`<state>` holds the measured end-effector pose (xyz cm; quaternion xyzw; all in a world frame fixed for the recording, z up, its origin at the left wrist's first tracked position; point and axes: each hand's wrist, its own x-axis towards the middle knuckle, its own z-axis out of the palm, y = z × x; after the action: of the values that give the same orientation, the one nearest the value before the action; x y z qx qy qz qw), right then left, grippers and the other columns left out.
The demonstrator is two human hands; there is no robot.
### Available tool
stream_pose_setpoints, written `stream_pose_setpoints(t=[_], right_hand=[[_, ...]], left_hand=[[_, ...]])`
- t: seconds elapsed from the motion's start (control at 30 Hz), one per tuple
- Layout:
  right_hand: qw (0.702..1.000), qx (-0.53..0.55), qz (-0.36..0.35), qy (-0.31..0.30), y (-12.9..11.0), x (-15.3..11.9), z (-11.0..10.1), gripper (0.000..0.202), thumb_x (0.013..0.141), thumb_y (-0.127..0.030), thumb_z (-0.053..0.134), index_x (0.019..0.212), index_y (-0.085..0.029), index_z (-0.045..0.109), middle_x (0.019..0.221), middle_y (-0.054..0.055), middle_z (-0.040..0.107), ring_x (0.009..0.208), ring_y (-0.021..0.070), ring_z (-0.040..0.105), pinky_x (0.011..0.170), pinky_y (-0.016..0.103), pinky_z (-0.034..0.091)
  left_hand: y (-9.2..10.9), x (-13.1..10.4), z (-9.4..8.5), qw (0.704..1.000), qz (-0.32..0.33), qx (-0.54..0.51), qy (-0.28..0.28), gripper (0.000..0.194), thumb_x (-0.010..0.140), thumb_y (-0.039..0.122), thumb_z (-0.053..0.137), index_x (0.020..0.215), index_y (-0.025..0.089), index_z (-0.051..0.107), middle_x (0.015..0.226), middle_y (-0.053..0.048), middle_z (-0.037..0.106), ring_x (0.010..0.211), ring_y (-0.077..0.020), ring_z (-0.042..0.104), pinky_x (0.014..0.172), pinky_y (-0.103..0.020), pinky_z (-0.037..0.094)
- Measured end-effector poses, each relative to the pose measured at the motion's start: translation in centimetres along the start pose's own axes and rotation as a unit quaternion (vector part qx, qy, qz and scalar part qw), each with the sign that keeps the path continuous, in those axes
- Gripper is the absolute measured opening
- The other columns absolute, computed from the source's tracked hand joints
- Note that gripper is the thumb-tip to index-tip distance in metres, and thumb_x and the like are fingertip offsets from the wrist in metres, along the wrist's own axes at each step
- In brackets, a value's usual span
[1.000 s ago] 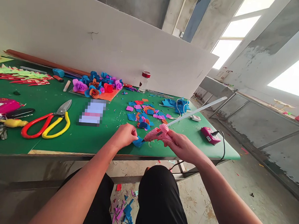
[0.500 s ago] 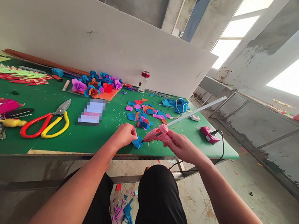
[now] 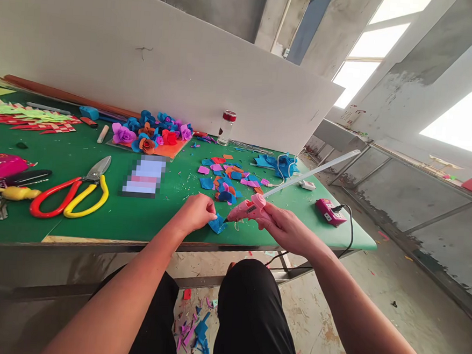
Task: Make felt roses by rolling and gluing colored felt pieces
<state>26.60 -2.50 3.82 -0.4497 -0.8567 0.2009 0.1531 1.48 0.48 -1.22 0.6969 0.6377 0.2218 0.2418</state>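
Observation:
Between the fingertips of my left hand (image 3: 198,212) is the edge of a small blue paper piece (image 3: 217,224), held low over the green table near its front edge. My right hand (image 3: 283,227) is wrapped round a pink hot glue gun (image 3: 246,210). Its dark nozzle points left and meets the blue piece, or lies very close to it. A long translucent glue stick (image 3: 313,173) juts from the back of the gun, up and to the right. Cut petals (image 3: 230,174) in blue, purple, red and orange lie scattered just beyond my hands.
Paper flowers (image 3: 154,131) sit at the back left. Red-and-yellow-handled scissors (image 3: 75,190) and a blurred-out rectangle (image 3: 145,176) lie to the left. A lidded glass jar (image 3: 226,128) stands by the white board (image 3: 167,59). A pink power adapter (image 3: 330,212) with a black cord is at right.
Hardly anything differs. Both hands, the blue paper piece and the glue gun stay in nearly the same place, while the whole view shifts very slightly.

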Motion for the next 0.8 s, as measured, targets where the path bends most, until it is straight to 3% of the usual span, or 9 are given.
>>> stream_pose_setpoints(t=[0.37,0.63,0.8], right_hand=[[0.999,-0.032,-0.01,0.009,0.01,0.14,0.39,0.034,0.102,-0.046,0.036,0.109,-0.022,0.059,0.075,0.001,0.063,0.063,0.0172,0.055,0.06,0.028,0.037],[1.0,0.009,-0.004,-0.001,-0.23,0.05,0.48,0.032,0.102,-0.045,0.037,0.111,-0.022,0.059,0.085,0.005,0.07,0.076,0.0207,0.064,0.068,0.03,0.042],[1.0,-0.02,0.009,0.0,0.06,0.21,0.77,0.034,0.101,-0.046,0.036,0.108,-0.022,0.059,0.076,0.002,0.063,0.065,0.0184,0.056,0.064,0.029,0.039]], left_hand=[[-0.17,0.04,0.11,1.0,0.003,-0.006,0.003,0.013,0.07,0.014,0.07,0.059,0.019,0.065,0.066,-0.001,0.069,0.067,-0.0162,0.063,0.06,-0.026,0.039],[-0.02,-0.06,0.02,1.0,-0.007,-0.01,0.004,0.013,0.07,0.014,0.072,0.059,0.019,0.066,0.063,0.0,0.069,0.068,-0.0164,0.064,0.061,-0.025,0.04],[0.01,-0.03,0.02,1.0,-0.006,-0.015,0.003,0.014,0.069,0.013,0.072,0.058,0.019,0.066,0.063,-0.001,0.069,0.067,-0.0167,0.063,0.061,-0.026,0.041]])
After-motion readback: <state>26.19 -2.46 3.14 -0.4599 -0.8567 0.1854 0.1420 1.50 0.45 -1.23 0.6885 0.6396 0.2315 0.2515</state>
